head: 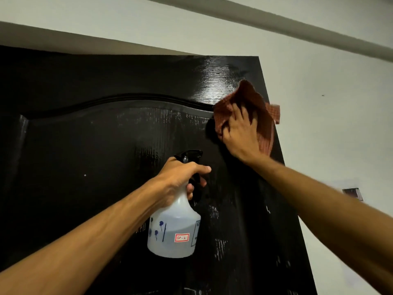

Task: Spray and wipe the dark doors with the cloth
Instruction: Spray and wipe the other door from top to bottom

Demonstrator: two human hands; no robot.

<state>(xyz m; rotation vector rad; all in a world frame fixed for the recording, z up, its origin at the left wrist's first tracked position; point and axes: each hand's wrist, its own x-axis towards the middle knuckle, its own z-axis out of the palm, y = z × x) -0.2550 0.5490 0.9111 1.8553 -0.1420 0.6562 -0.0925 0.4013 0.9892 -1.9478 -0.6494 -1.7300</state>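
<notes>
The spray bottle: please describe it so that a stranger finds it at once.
On the dark door, look low and centre. The left hand grips the spray bottle by its neck. It alone is translucent white, with a black trigger head and a red-framed label "SP-2".

Red cloth against glossy door.

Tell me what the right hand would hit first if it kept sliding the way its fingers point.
The right hand, pressing the reddish cloth on the dark door, points up and slightly left. It would likely stay on glossy door surface until the door's top edge; nothing else shows in that line.
</notes>
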